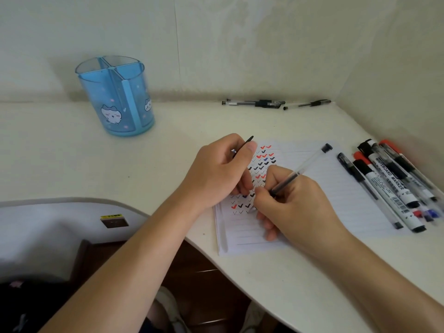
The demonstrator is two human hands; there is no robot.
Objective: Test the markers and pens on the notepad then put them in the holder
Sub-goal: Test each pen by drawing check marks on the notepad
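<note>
The right hand (pixel 295 207) grips a clear plastic pen (pixel 300 173), tip on the white lined notepad (pixel 336 188). The left hand (pixel 216 174) pinches a thin black pen cap (pixel 248 141). The blue plastic holder (pixel 115 94) stands far left on the worktop (pixel 168 145).

Place: we're looking at a home study nook, a small desk tucked into a corner.
Walls: pale patterned wallpaper (pixel 264 44) closes in behind and on the right, which says a lived-in room to us, not an office.
Desk: a cream desktop (pixel 72 152) with a rounded front edge, plain and domestic.
Stationery: we see a blue cartoon-printed pen holder (pixel 115 97), a lined notepad (pixel 336 188) full of tick marks, and a bunch of whiteboard markers and pens (pixel 394 186) lying loose at the right.
Below: dark wooden flooring (pixel 204 284) shows under the desk edge.
</note>
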